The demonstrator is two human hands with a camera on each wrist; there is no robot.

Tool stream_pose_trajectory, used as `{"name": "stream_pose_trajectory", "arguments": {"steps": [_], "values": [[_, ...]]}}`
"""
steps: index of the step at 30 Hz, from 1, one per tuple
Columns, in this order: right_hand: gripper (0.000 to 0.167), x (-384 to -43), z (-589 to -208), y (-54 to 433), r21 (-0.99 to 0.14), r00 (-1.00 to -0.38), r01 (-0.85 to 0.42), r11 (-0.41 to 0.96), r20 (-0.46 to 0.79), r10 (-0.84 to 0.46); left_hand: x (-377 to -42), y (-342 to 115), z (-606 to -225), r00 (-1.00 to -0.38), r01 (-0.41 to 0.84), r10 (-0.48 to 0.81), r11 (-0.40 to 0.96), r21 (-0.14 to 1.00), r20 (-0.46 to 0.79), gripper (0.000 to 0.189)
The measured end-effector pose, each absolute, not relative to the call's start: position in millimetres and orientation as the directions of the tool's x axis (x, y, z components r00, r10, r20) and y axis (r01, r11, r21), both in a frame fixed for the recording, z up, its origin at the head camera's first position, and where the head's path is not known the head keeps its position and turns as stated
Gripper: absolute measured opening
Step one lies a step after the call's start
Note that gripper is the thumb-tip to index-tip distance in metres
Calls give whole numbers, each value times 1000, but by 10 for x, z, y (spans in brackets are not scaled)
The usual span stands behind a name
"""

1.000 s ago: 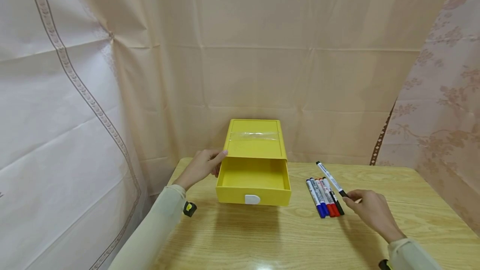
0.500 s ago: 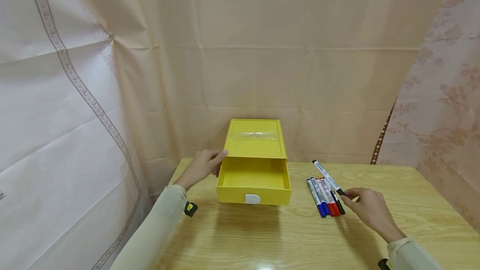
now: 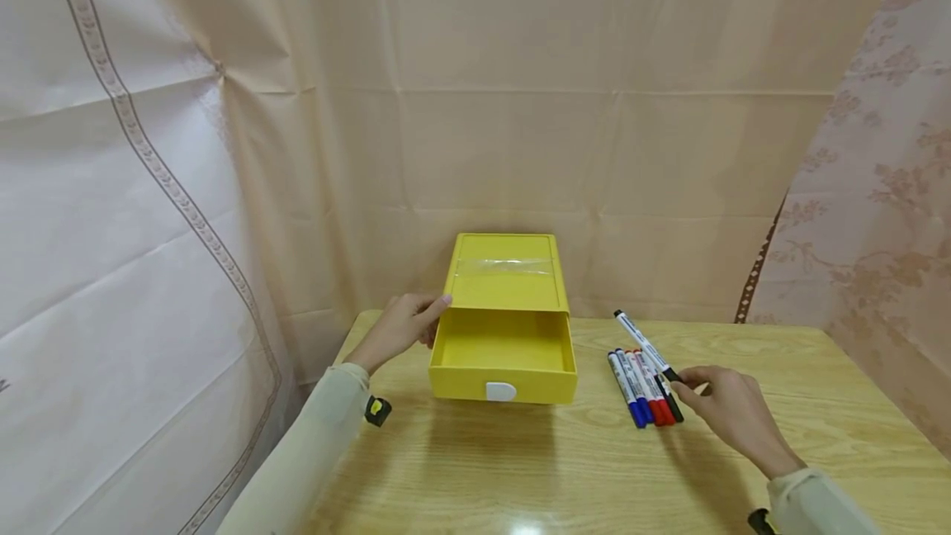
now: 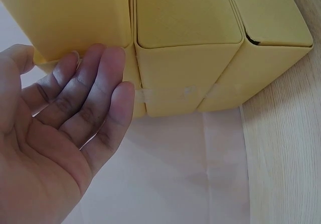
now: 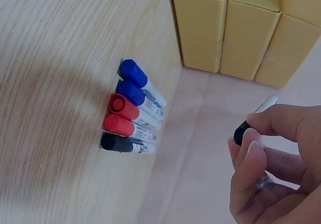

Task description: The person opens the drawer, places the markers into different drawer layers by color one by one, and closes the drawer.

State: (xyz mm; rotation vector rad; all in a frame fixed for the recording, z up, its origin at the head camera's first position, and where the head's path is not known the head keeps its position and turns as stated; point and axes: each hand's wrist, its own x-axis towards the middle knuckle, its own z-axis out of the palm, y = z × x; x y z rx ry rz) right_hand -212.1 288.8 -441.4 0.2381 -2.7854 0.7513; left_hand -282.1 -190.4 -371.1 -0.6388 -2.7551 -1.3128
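A yellow stacked drawer unit [image 3: 505, 287] stands mid-table, its top drawer [image 3: 461, 385] pulled out and bare inside. My left hand [image 3: 401, 324] rests at the unit's front left corner, thumb on the top edge. In the left wrist view, the slightly bent fingers [image 4: 111, 78] lie against the yellow side. My right hand [image 3: 731, 407] pinches a black-capped marker [image 3: 642, 343] at its cap end, with the white barrel slanting up and leftward. Below it lies a row of blue markers [image 5: 134, 73], red markers [image 5: 120, 124] and one black marker [image 5: 116, 142].
The wooden table [image 3: 475, 469] has its back edge against a beige cloth [image 3: 505, 106]. A white cloth [image 3: 111, 271] hangs at the left and a floral one [image 3: 884, 213] at the right. Clear tape [image 3: 505, 266] crosses the unit's top.
My right hand has shifted slightly left with the marker, whose tip end now sits farther left, above the row. The left hand and the drawer have stayed put.
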Motion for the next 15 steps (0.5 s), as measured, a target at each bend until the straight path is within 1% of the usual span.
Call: {"name": "stream_pose_trajectory", "arguments": {"steps": [7,15], "values": [[26,-2109,-4370,2865,-468,-951,-236,852,289,-105,-2817,-1895,-3707,-917,367,350,561,742,189,54],[26,-2087,-4309,2800,-469,-952,-237,851,286,-108,-2811,-1900,-3706,-914,378,353,563,735,200,53]]}}
